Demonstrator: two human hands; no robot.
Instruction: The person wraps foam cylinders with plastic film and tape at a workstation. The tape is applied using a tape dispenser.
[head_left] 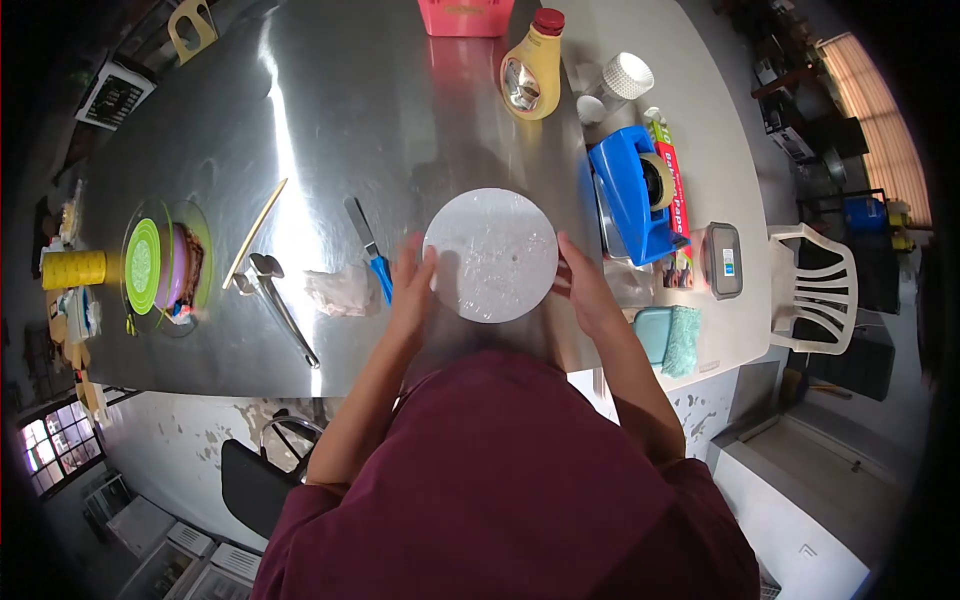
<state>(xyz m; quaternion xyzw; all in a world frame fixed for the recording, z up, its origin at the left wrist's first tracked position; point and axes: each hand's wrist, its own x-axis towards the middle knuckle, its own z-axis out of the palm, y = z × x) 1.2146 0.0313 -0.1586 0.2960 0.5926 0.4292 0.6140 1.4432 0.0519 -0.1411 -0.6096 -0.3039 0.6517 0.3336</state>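
Note:
A round white disc [490, 255] with shiny wet-looking marks is between my two hands above the steel table. My left hand [410, 283] touches its left edge, thumb up along the rim. On the opposite side, my right hand [583, 285] is at the right edge, its fingers partly hidden beneath the disc. Left of my left hand lie a spatula with a blue handle [381, 279] and a crumpled whitish cloth or plastic [340, 291]. Dark-headed metal utensils [287, 315] and a thin wooden stick [255, 233] are farther left.
Behind the disc stand a yellow bottle [533, 75] and a pink container [466, 18]. A blue tape dispenser [632, 195], baking paper box [670, 185] and lidded container [723, 260] are at right. Green and purple round items [143, 266] sit at left on the steel table [200, 365].

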